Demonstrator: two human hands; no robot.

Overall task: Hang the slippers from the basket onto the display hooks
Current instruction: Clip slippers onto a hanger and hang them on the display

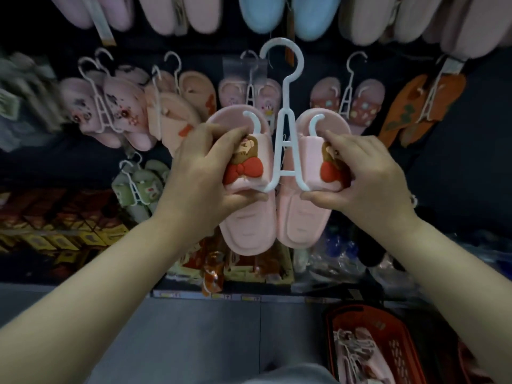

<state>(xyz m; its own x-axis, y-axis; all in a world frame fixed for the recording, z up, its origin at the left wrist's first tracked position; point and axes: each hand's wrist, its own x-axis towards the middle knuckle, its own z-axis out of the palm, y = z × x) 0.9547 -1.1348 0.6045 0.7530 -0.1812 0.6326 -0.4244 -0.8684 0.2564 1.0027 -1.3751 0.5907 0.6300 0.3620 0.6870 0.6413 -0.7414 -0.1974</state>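
Left grip point(199, 173), right grip point(368, 178) on slippers point(249, 231) before dark wall point(448, 167)

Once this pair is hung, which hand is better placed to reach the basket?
Probably the right hand: the red basket sits at lower right, below that forearm. The left hand would have to cross over. Both grip the pink slippers.

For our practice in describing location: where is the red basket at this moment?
In the head view, the red basket sits on the grey floor at the lower right, below the right hand, with more pink slippers lying inside it.
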